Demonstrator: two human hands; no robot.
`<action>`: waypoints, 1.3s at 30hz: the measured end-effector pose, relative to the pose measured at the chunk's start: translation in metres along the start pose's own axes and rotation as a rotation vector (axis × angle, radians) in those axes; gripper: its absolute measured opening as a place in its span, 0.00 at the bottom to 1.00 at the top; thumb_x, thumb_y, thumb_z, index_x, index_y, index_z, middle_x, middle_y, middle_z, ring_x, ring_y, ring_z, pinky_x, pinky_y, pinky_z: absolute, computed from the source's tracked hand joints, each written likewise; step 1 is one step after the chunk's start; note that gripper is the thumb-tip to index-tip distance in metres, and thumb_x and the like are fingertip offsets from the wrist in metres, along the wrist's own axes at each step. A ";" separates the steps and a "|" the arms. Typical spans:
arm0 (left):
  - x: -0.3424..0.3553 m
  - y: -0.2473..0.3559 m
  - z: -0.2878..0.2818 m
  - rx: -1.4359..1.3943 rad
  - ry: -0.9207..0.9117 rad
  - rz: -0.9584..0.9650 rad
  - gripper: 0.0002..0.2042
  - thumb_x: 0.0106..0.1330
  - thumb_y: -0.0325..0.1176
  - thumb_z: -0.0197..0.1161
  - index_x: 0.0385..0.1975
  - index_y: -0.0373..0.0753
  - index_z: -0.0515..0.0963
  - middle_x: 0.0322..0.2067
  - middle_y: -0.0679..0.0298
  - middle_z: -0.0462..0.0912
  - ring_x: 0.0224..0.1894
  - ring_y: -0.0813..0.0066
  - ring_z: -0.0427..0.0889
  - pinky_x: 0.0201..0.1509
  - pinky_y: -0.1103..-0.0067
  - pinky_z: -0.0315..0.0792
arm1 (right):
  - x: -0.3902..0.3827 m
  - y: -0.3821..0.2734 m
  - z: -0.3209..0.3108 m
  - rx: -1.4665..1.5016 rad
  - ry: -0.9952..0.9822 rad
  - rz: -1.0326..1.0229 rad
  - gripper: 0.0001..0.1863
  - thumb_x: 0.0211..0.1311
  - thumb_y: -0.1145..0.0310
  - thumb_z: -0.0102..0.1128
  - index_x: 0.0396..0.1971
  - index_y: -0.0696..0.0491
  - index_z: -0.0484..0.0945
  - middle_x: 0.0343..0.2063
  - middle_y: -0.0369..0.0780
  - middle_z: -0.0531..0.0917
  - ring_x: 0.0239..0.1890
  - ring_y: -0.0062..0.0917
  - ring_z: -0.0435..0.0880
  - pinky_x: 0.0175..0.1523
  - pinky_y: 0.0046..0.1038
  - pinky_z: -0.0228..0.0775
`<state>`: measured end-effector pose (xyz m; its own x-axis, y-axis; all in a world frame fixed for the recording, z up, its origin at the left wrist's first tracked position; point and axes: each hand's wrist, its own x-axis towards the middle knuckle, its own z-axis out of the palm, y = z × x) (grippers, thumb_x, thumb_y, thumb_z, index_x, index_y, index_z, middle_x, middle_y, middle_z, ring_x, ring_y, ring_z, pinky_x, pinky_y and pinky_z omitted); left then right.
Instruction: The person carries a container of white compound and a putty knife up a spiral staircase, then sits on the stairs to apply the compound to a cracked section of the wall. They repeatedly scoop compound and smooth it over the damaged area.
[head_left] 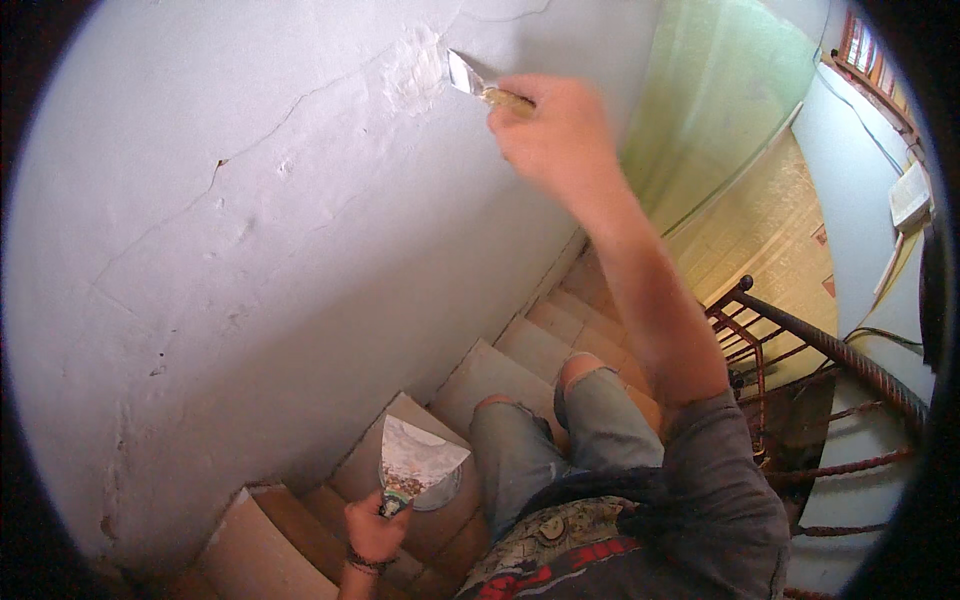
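Observation:
My right hand (555, 135) is raised to the wall, closed round the handle of a small putty knife (466, 75). Its blade is at the right edge of a rough whitish patch of filler (415, 72); whether it touches the wall I cannot tell. Low at the left, my left hand (375, 528) grips a wide putty knife (422, 456) by its handle, the broad blade pointing up and smeared with whitish paste. Partly hidden behind that blade is a round, pale container (440, 492) on a step.
A long crack (290, 112) runs across the pale wall (330, 260), with chips and dents below it. Tiled stairs (485, 375) descend beside my legs. A dark metal railing (820, 345) bounds the right side. Greenish translucent sheeting (730, 90) hangs beyond the wall.

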<state>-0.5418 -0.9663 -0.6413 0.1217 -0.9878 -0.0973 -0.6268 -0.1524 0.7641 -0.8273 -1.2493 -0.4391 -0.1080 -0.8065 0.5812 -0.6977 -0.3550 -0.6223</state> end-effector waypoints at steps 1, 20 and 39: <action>0.000 0.003 0.000 -0.013 0.007 0.005 0.10 0.50 0.29 0.69 0.31 0.33 0.82 0.24 0.55 0.84 0.29 0.72 0.86 0.32 0.78 0.75 | -0.002 -0.003 0.004 -0.021 0.044 -0.025 0.19 0.52 0.67 0.55 0.44 0.56 0.80 0.24 0.49 0.82 0.26 0.34 0.82 0.36 0.29 0.73; -0.004 0.001 0.012 -0.060 0.083 0.024 0.09 0.48 0.31 0.70 0.25 0.33 0.80 0.18 0.54 0.81 0.22 0.69 0.84 0.28 0.75 0.73 | -0.035 -0.030 0.031 -0.012 0.144 -0.049 0.20 0.49 0.70 0.56 0.41 0.67 0.78 0.23 0.57 0.79 0.29 0.48 0.81 0.38 0.38 0.73; -0.007 -0.001 0.016 -0.072 0.060 -0.001 0.09 0.48 0.31 0.69 0.26 0.32 0.81 0.19 0.53 0.82 0.24 0.68 0.85 0.28 0.75 0.73 | -0.051 -0.042 0.040 0.016 0.114 -0.054 0.10 0.50 0.75 0.56 0.28 0.67 0.73 0.24 0.57 0.77 0.30 0.51 0.79 0.41 0.46 0.70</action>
<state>-0.5538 -0.9595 -0.6516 0.1696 -0.9836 -0.0609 -0.5698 -0.1483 0.8083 -0.7645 -1.2122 -0.4636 -0.1506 -0.7275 0.6694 -0.6931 -0.4051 -0.5962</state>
